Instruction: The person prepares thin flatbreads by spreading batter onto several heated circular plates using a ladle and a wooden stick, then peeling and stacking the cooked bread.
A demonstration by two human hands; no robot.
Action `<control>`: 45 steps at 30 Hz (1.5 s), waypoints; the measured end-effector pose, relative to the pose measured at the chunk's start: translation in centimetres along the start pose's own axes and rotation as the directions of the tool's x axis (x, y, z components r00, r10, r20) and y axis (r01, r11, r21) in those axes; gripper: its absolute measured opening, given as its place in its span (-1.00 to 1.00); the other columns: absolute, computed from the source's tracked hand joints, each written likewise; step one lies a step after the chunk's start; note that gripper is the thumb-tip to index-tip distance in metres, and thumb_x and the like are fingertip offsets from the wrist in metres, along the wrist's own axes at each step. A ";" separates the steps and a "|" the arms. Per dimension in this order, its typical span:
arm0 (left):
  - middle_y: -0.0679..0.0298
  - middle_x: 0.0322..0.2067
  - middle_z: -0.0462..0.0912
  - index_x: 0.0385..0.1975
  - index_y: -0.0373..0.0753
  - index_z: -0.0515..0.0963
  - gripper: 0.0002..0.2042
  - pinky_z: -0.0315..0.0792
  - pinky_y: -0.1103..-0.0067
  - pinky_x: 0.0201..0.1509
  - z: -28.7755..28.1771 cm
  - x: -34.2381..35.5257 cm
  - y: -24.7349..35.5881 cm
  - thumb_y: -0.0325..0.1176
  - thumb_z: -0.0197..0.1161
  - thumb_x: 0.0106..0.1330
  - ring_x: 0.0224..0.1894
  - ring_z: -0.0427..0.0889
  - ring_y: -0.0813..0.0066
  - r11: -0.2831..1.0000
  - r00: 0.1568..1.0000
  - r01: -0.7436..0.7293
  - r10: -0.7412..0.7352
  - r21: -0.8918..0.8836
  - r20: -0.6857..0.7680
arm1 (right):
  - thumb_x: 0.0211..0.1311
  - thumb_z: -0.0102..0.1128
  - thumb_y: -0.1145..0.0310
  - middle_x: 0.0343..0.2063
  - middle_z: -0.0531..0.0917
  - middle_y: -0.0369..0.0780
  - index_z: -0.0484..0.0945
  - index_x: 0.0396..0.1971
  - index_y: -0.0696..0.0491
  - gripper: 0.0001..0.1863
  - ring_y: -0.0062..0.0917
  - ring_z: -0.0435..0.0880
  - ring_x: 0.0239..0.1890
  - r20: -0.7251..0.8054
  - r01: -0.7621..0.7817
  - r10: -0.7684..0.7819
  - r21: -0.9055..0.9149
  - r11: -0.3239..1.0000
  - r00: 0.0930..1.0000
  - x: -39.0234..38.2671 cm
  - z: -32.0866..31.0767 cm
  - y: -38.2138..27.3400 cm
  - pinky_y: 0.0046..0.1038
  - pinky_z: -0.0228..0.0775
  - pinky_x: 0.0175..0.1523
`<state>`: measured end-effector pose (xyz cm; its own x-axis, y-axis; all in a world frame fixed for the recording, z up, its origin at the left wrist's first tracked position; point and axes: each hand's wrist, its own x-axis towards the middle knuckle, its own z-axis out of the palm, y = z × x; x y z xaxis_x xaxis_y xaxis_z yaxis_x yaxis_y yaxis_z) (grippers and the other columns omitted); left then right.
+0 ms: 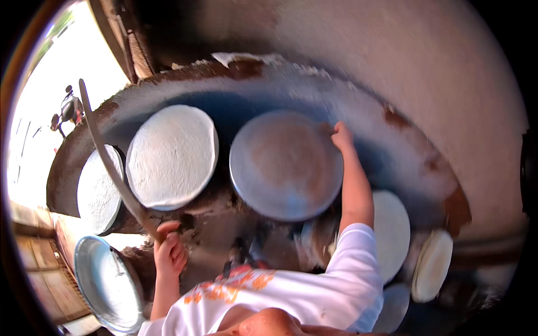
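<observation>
My left hand [170, 253] is closed around the lower end of a long, thin wooden stick [115, 176], which slants up and away to the left. My right arm stretches forward, and my right hand [342, 137] grips a small projection at the upper right rim of a large round grey metal disc [286, 165]. The disc has a brownish centre and is slightly blurred; whether it is a lid or a pan, I cannot tell. Left of it lies a round white sheet [171, 157] with a rough surface, like flatbread or batter. A second white round [100, 190] lies further left.
A curved clay-coloured ledge [358, 95] runs behind the rounds, against a wall. A pale metal basin [109, 285] stands at lower left. Beyond my right arm are a pale round [390, 232] and another thick-edged one [432, 266]. Far left, a motorbike [70, 109] shows in bright light.
</observation>
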<state>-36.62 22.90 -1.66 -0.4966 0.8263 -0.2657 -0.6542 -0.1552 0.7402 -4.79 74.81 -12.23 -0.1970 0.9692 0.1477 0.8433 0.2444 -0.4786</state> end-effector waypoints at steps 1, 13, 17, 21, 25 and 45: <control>0.45 -0.80 0.12 -0.07 -0.27 0.41 -0.72 -0.05 0.72 -0.91 0.0 0.0 0.1 -0.56 -0.08 0.22 -0.90 0.02 0.72 0.999 0.999 -0.016 0.017 0.035 -0.051 | -0.14 0.13 0.55 -0.47 0.54 -0.03 0.35 -0.45 0.10 -0.80 -0.09 0.53 -0.30 0.053 0.129 -0.129 0.001 0.992 0.990 2.9 1.8 -2.6 -0.24 0.34 -0.23; 0.41 -0.77 0.15 0.01 -0.30 0.35 -0.69 -0.04 0.74 -0.90 1.6 4.2 0.8 -0.50 -0.03 0.25 -0.88 0.03 0.72 0.998 0.999 0.005 -0.003 -0.057 0.041 | 0.13 -0.03 0.40 -0.16 0.60 -0.10 0.50 -0.39 0.12 -0.85 -0.21 0.59 -0.17 0.453 0.792 -0.869 0.447 0.415 0.200 -23.1 5.2 -18.0 -0.28 0.44 -0.03; 0.42 -0.77 0.14 0.01 -0.30 0.35 -0.69 -0.04 0.75 -0.89 -0.8 4.6 1.5 -0.47 -0.01 0.26 -0.87 0.01 0.73 0.998 0.991 0.056 -0.056 0.001 0.126 | 0.08 0.03 0.45 -0.11 0.60 -0.10 0.54 -0.33 0.12 -0.83 -0.34 0.58 -0.06 0.302 0.614 -0.684 0.300 0.730 0.664 -31.8 -0.1 -11.2 -0.36 0.42 0.03; 0.42 -0.77 0.14 0.00 -0.32 0.35 -0.70 -0.03 0.74 -0.89 -2.1 5.5 1.9 -0.48 -0.03 0.26 -0.88 0.02 0.73 0.986 0.936 0.151 -0.167 0.076 0.311 | 0.04 0.00 0.66 -0.41 0.55 -0.15 0.35 0.05 0.07 -0.51 -0.37 0.56 -0.37 -0.177 -0.036 0.083 0.255 0.966 0.981 -36.9 3.6 -12.2 -0.38 0.40 -0.29; 0.42 -0.78 0.14 -0.03 -0.32 0.36 -0.71 -0.03 0.73 -0.90 -1.3 4.7 0.7 -0.50 -0.05 0.24 -0.88 0.02 0.71 0.900 0.765 0.375 -0.435 0.222 0.474 | -0.03 0.19 0.56 -0.66 0.33 -0.29 0.40 -0.40 0.06 -0.81 -0.46 0.36 -0.60 -0.346 0.013 0.157 0.442 0.897 0.925 -40.4 9.4 -19.1 -0.42 0.23 -0.48; 0.43 -0.81 0.12 0.08 -0.21 0.32 -0.68 0.04 0.72 -0.91 6.0 -40.4 -19.7 -0.45 -0.07 0.33 -0.92 0.03 0.69 0.441 -0.139 0.289 -0.859 0.850 0.493 | 0.14 0.05 0.52 -0.25 0.57 -0.24 0.36 -0.06 -0.04 -0.67 -0.42 0.62 -0.24 -0.090 0.506 0.900 0.801 0.319 -0.426 -135.9 -9.7 -12.5 -0.30 0.56 -0.22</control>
<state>-0.23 -4.14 -1.84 0.9122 0.2850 -0.2943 0.0526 0.6309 0.7741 16.33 -60.26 -17.92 0.8880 -0.1952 -0.4163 -0.2313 0.5928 -0.7714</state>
